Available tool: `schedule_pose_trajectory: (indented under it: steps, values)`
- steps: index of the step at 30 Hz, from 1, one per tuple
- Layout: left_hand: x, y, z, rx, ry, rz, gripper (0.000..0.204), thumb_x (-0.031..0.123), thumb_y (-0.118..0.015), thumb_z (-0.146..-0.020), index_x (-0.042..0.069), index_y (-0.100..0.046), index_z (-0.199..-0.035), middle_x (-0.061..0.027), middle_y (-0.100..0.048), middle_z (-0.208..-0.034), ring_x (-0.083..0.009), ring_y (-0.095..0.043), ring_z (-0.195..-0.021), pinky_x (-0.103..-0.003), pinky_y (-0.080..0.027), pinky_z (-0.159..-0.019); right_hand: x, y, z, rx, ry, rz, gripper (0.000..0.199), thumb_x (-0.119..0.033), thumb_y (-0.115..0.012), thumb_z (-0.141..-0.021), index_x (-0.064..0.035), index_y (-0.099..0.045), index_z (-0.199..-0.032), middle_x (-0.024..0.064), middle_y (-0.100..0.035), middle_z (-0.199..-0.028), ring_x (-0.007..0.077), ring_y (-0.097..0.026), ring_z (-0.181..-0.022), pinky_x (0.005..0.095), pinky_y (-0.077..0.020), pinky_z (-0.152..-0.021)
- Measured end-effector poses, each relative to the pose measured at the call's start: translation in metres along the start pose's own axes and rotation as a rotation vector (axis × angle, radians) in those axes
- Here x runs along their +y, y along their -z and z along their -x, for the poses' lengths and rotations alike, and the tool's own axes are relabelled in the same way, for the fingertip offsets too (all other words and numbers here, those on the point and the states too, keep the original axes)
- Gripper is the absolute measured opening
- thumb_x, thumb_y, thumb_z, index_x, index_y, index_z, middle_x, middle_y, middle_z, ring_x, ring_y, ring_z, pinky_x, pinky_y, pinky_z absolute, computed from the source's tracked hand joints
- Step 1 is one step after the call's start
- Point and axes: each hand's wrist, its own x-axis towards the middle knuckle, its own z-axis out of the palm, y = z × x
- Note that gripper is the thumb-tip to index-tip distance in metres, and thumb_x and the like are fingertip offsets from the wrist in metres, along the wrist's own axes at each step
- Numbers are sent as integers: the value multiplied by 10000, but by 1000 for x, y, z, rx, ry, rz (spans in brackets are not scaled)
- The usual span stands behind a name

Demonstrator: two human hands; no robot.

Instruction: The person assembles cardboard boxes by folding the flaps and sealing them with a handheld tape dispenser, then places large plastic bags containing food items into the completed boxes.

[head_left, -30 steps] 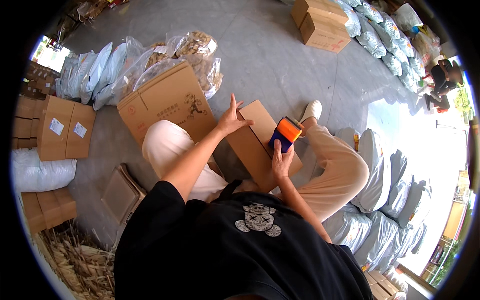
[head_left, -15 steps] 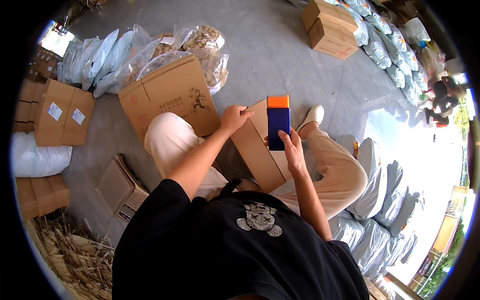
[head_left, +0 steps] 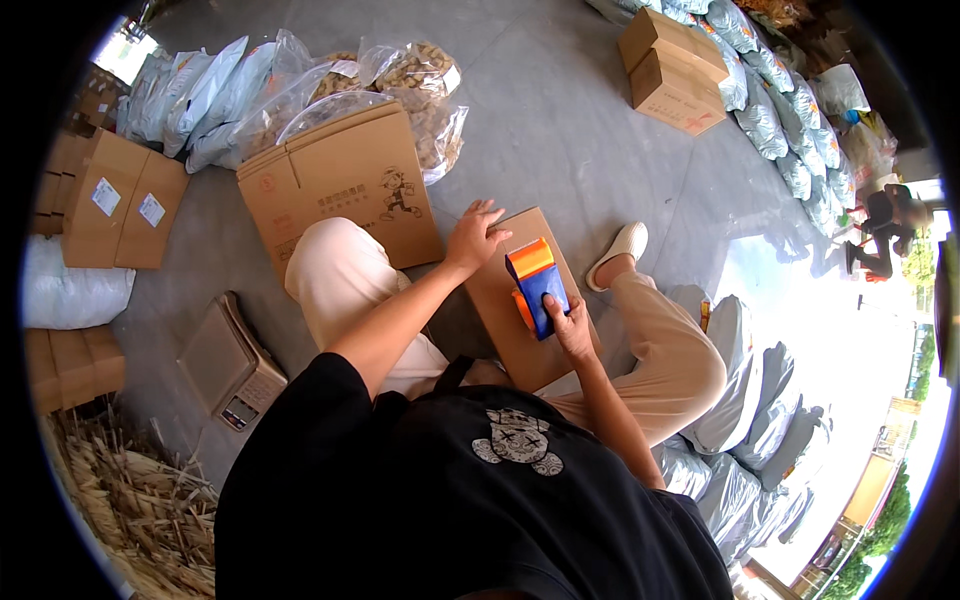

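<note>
A closed cardboard box (head_left: 530, 370) stands on the floor between my knees, its long side running away from me. My right hand (head_left: 570, 328) grips a blue and orange tape dispenser (head_left: 541, 295), held tilted above the box top with its orange end pointing away. My left hand (head_left: 478, 240) is at the box's far left corner, fingers spread and holding nothing; whether it touches the cardboard I cannot tell. Beyond my left knee leans a stack of flattened cartons (head_left: 335, 190) with a printed figure on the front.
Clear bags of brown goods (head_left: 415, 75) and grey parcels (head_left: 200, 95) lie behind the cartons. A scale (head_left: 232, 362) sits at my left, near stacked boxes (head_left: 120, 200). More boxes (head_left: 680, 90) stand far right, and grey sacks (head_left: 730, 380) lie beside my right leg. Another person (head_left: 885, 225) is far right.
The tape dispenser has tilted and turned, showing its orange side. My left hand has opened its fingers off the box edge. The seam seen on the box top earlier no longer shows.
</note>
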Motion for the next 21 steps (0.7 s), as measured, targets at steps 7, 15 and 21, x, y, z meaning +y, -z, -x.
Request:
schedule_pose_trajectory:
  steps: [7, 15, 21]
  values:
    - [36, 45, -14, -651, 911, 593, 469, 529, -521, -800, 70, -616, -786, -44, -580, -718, -134, -535, -648, -277, -429, -636, 9, 5, -1, 28, -20, -2, 443, -385, -602, -792, 55, -558, -763, 83, -560, -559, 154, -562, -450, 249, -450, -443]
    - [35, 26, 4, -694, 1005, 1118, 199, 264, -659, -779, 89, -636, -872, 2, -622, -804, -93, -577, -703, -247, -474, -627, 16, 7, -2, 57, -20, 44, 460, -399, -608, -781, 58, -555, -769, 86, -555, -560, 156, -565, -451, 251, -452, -442]
    - [28, 22, 4, -638, 955, 1031, 160, 236, -631, -805, 100, -636, -889, 11, -619, -755, -79, -566, -635, -226, -473, -586, 9, 5, 0, 25, -11, -20, 461, -405, -597, -787, 54, -556, -772, 83, -555, -556, 157, -564, -443, 247, -455, -438]
